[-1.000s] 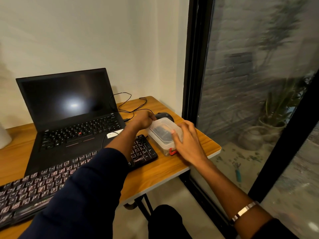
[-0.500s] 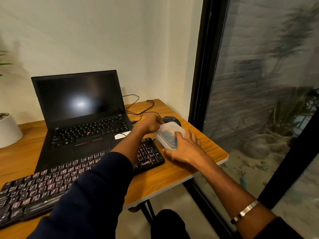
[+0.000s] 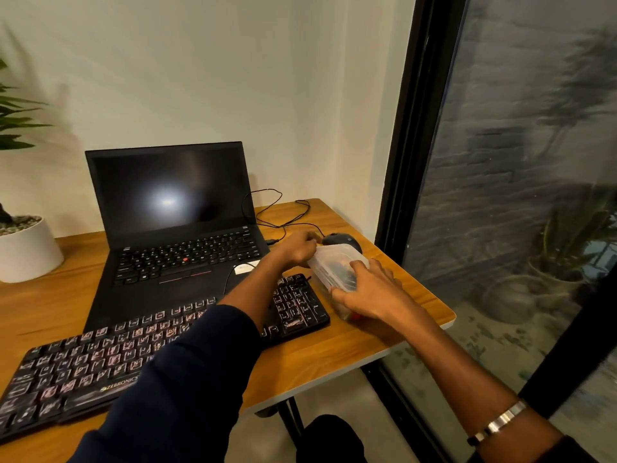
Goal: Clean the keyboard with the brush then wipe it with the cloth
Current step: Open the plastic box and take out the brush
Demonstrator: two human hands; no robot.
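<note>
- while both hands clasp the clear box (image 3: 334,267) beside the keyboard (image 3: 160,345), left hand (image 3: 298,247) at its far end, right hand (image 3: 367,292) over its near end.
- opening step, i judge; brush not visible.
- next: lift the lid.

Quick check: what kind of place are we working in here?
Likely a home or small office desk nook: a laptop, keyboard and mouse on a wooden desk beside a glass door.
</note>
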